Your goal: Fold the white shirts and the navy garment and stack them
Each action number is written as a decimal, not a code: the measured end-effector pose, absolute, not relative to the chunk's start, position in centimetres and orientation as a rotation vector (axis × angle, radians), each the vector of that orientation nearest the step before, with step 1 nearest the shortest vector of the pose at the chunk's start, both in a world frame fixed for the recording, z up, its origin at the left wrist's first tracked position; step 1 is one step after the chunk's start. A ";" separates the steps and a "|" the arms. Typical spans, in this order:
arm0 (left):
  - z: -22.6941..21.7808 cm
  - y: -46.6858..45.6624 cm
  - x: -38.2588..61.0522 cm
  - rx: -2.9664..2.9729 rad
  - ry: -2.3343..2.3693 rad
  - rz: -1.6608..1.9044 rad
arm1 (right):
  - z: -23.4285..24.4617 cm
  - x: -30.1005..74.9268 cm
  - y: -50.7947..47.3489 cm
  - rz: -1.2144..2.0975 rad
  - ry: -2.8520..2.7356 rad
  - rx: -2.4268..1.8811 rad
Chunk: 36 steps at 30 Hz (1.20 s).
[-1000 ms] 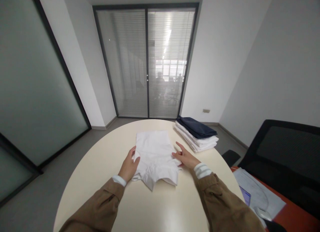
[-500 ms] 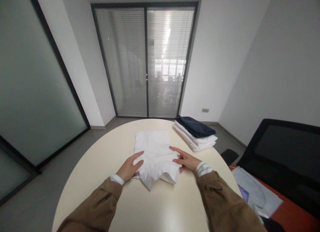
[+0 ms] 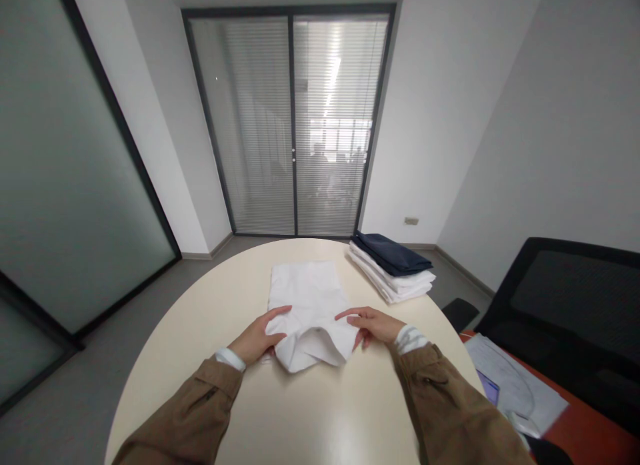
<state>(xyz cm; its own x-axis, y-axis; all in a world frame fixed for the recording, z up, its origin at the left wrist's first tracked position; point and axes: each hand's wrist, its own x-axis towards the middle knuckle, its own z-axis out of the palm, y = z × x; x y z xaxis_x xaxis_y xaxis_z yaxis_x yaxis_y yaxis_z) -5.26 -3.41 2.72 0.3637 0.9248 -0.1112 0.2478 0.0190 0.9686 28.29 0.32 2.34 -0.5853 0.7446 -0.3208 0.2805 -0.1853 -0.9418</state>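
A white garment (image 3: 306, 285) lies folded into a rough rectangle on the round table (image 3: 280, 425). Its near end bulges up into an arched opening, with the edge facing me. At its left side, my left hand (image 3: 257, 335) grips the cloth, thumb and index finger on top and the other fingers partly hidden. My right hand (image 3: 375, 325) pinches the right side, its index finger stretched across the top and the remaining fingers curled beneath. Whether it is a shirt I cannot tell.
At the table's far right edge sits a stack of folded white clothes (image 3: 390, 285) with folded dark navy cloth (image 3: 393, 253) on top. A black mesh chair (image 3: 575, 318) stands to the right, with papers (image 3: 520, 378) on its red seat. A blinds-covered glass partition (image 3: 295, 125) is behind.
The near end of the white garment has been lifted and drawn back away from me, so its opening now arches up. My right hand has shifted slightly lower and its index finger inward.
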 end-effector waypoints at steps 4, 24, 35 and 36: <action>2.6 -3.5 -5.4 1.520 1.169 0.645 | 2.9 28.3 -0.1 1.891 -1.810 -1.219; 4.8 -3.7 -4.5 1.222 1.079 1.116 | 4.3 27.7 -0.1 1.491 -1.709 -1.150; 3.9 -3.0 -4.7 1.529 1.221 1.266 | 3.8 27.6 0.7 1.238 -1.635 -1.044; 3.8 -3.1 -4.9 1.577 1.251 1.235 | 3.7 27.7 0.7 1.212 -1.661 -1.060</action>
